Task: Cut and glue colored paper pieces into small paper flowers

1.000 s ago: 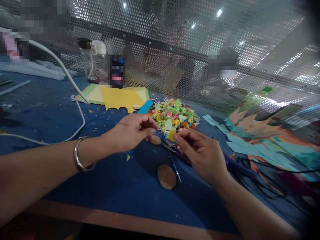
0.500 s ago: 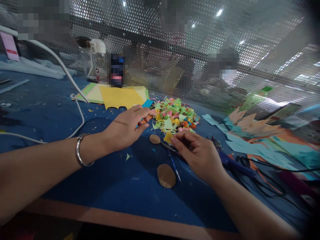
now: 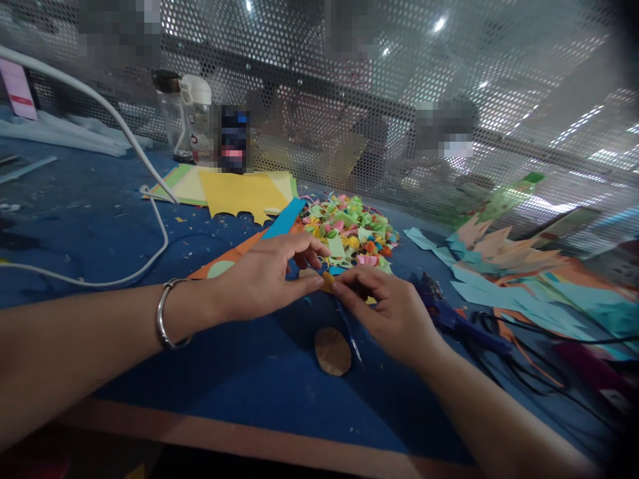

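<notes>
My left hand [image 3: 264,276] and my right hand [image 3: 392,313] meet fingertip to fingertip over the blue table [image 3: 224,372]. Together they pinch a small yellow-orange folded paper piece [image 3: 327,281]. Just beyond the fingers lies a heap of small coloured paper bits [image 3: 349,229]. A brown cardboard oval [image 3: 332,350] lies below the hands, with a thin blue tool [image 3: 351,336] beside it. A second small brown oval is mostly hidden behind my left fingers. A silver bangle [image 3: 167,322] sits on my left wrist.
Yellow paper sheets [image 3: 239,193] and a clear bottle [image 3: 192,120] stand at the back left. A white cable [image 3: 150,219] loops across the left. Teal and orange paper offcuts [image 3: 524,279] and a glue gun [image 3: 449,319] lie to the right. A perforated metal screen [image 3: 349,80] closes the back.
My left hand has drawn back from the paper heap toward my right hand. Both hands now pinch the small yellow piece that the right hand held alone.
</notes>
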`<state>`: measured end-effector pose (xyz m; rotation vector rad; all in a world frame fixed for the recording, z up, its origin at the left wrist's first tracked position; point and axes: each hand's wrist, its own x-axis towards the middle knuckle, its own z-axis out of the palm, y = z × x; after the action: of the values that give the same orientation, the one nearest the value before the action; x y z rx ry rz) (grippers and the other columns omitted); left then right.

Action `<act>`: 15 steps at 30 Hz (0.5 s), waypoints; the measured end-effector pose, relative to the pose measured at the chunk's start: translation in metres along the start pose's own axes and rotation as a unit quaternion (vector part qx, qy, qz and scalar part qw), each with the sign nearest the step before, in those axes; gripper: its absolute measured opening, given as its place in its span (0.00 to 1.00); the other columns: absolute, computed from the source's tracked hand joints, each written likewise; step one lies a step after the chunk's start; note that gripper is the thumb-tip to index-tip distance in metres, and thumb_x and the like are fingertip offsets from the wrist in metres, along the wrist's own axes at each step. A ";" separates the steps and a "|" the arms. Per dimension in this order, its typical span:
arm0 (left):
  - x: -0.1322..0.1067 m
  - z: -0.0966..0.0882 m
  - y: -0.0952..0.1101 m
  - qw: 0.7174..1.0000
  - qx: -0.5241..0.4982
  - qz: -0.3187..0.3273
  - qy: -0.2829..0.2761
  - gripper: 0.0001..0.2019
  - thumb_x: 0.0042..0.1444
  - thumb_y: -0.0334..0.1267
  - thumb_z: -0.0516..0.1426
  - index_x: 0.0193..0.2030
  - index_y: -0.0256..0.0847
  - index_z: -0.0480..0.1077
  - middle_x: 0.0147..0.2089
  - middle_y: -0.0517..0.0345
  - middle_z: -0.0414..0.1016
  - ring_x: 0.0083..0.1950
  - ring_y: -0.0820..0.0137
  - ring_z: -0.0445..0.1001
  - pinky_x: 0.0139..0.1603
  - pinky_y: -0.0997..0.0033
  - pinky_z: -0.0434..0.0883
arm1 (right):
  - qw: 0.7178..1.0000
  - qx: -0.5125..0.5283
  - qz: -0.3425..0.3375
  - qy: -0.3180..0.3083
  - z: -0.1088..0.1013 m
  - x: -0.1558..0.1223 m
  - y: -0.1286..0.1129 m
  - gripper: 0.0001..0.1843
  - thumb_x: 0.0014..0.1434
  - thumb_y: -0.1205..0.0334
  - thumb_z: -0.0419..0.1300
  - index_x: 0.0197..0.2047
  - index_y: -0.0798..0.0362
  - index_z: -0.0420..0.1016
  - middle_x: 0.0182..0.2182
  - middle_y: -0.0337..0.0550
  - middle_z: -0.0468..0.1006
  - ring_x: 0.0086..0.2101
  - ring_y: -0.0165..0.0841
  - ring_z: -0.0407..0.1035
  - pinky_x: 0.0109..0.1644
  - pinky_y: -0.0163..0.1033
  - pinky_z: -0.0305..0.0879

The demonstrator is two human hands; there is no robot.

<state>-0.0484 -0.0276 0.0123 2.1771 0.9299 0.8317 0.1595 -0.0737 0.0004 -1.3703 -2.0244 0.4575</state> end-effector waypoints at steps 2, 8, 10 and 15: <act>-0.001 0.002 0.003 1.000 -0.016 -0.005 -0.015 0.16 0.57 0.38 0.61 0.52 0.42 0.71 0.45 0.55 0.80 0.44 0.68 0.76 0.46 0.68 0.70 | 1.000 -0.011 -0.017 -0.005 0.001 0.000 0.000 0.10 0.65 0.58 0.57 0.34 0.51 0.75 0.27 0.40 0.75 0.28 0.31 0.67 0.31 0.36 0.61; -0.002 0.004 0.001 0.998 -0.046 -0.008 -0.039 0.18 0.56 0.36 0.60 0.54 0.43 0.70 0.41 0.57 0.80 0.43 0.67 0.77 0.44 0.68 0.70 | 0.999 -0.010 -0.028 -0.032 0.001 0.000 -0.002 0.09 0.64 0.61 0.56 0.33 0.51 0.75 0.26 0.39 0.73 0.27 0.31 0.66 0.30 0.36 0.61; -0.002 0.004 0.000 0.998 -0.047 0.002 -0.040 0.17 0.57 0.35 0.59 0.54 0.44 0.70 0.40 0.59 0.80 0.42 0.68 0.77 0.44 0.68 0.70 | 0.999 -0.011 -0.029 -0.041 0.001 0.000 -0.002 0.08 0.64 0.61 0.56 0.34 0.52 0.74 0.27 0.39 0.74 0.28 0.31 0.66 0.31 0.36 0.61; -0.002 0.005 0.000 0.999 -0.032 0.005 -0.039 0.16 0.56 0.33 0.58 0.52 0.42 0.70 0.39 0.58 0.79 0.41 0.67 0.77 0.44 0.66 0.70 | 0.998 -0.022 -0.042 -0.042 0.002 0.000 -0.002 0.08 0.64 0.62 0.56 0.34 0.52 0.73 0.28 0.39 0.73 0.28 0.31 0.66 0.31 0.36 0.61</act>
<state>-0.0459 -0.0308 0.0082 2.1448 0.8445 0.7660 0.1568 -0.0742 0.0007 -1.3059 -2.1628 0.4437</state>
